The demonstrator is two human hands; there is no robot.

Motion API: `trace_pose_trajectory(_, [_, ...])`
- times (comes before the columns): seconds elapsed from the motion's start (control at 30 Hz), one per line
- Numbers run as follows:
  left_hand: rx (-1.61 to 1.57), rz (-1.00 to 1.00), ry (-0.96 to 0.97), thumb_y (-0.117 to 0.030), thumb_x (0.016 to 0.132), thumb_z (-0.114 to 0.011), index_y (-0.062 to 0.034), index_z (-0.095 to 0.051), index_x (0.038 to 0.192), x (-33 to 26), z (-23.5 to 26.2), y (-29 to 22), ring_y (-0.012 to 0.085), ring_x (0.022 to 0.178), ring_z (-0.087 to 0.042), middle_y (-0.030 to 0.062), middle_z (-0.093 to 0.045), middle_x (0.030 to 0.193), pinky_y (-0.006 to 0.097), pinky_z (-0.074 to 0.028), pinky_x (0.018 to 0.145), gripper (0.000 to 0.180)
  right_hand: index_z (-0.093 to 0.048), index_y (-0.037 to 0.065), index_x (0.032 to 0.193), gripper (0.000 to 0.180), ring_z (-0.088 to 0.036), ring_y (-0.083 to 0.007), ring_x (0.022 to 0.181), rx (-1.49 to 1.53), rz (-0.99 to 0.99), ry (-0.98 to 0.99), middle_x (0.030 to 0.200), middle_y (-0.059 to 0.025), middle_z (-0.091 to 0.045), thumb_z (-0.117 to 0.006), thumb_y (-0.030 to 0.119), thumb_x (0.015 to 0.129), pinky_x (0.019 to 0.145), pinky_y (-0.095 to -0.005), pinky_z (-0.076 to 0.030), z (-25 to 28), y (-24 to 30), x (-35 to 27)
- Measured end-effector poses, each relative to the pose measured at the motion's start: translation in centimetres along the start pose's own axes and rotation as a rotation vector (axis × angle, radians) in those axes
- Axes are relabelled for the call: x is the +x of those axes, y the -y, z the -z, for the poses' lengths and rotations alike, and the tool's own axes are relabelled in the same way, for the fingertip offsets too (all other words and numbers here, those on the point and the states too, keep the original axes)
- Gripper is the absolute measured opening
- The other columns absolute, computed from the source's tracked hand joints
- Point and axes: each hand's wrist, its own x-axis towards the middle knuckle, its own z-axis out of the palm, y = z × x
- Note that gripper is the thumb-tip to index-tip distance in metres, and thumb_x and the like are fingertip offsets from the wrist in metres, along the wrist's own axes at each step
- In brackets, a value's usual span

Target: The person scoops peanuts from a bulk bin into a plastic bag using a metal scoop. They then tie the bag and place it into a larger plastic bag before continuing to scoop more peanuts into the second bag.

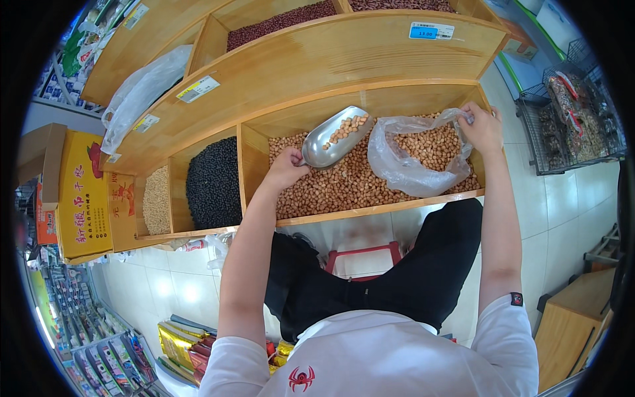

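Some nuts (423, 149) seem bagged and a few in the scoop (321, 147) not yet, the left hand (288, 169) pinching its handle, the right hand (483, 127) the rim of the bag (385, 162), over the bin (377, 212).

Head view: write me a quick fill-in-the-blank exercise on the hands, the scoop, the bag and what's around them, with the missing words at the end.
1. The metal scoop is in the person's ____ hand.
2. The plastic bag in the other hand has its mouth ____, not closed.
3. Just left of the tan kernels lie small ____ beans.
4. The large box farther left is mostly ____.

Missing words: left; open; black; yellow
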Motion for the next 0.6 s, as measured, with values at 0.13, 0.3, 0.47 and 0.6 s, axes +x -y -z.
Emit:
trace_pose_trajectory(0.13, [-0.107, -0.072, -0.001, -0.009, 0.074, -0.081, -0.0029, -0.057, 0.104, 0.2, -0.4, 0.7, 0.0165, 0.088, -0.060, 0.0051, -0.062, 0.095, 0.031, -0.052, 0.081, 0.039, -0.067, 0.016, 0.099, 0.017, -0.071, -0.0257, 0.089, 0.005, -0.008, 0.021, 0.091, -0.0062, -0.076, -0.065, 0.028, 0.087, 0.110, -0.0472, -0.036, 0.2, 0.2, 0.1])
trace_pose_trajectory(0.3, [-0.051, -0.173, -0.125, -0.007, 0.074, -0.082, -0.0041, -0.057, 0.102, -0.6, -0.4, -1.6, 0.0167, 0.088, -0.063, 0.0064, -0.064, 0.095, 0.030, -0.053, 0.083, 0.038, -0.067, 0.016, 0.100, 0.017, -0.071, -0.0253, 0.090, -0.005, -0.019, 0.030, 0.092, -0.0058, -0.076, -0.065, 0.028, 0.088, 0.111, -0.0477, -0.035, 0.3, 0.1, 0.1])
trace_pose_trajectory(0.47, [0.061, -0.231, -0.269, -0.006, 0.075, -0.079, -0.0051, -0.061, 0.099, -3.0, -0.7, -6.8, 0.0212, 0.086, -0.069, 0.0104, -0.070, 0.091, 0.033, -0.054, 0.086, 0.029, -0.066, 0.016, 0.101, 0.018, -0.071, -0.0253, 0.091, 0.001, -0.028, 0.025, 0.091, -0.0051, -0.076, -0.065, 0.028, 0.088, 0.111, -0.0485, -0.035, 0.5, 0.2, -0.1])
trace_pose_trajectory(0.6, [0.346, -0.434, -0.329, -0.007, 0.078, -0.078, -0.0088, -0.066, 0.097, -4.4, -1.0, -10.6, 0.0233, 0.086, -0.071, 0.0090, -0.072, 0.088, 0.034, -0.054, 0.083, 0.023, -0.067, 0.017, 0.099, 0.017, -0.071, -0.0256, 0.089, 0.024, -0.009, -0.008, 0.089, -0.0047, -0.075, -0.065, 0.028, 0.088, 0.109, -0.0480, -0.037, 0.2, 0.1, 0.0])
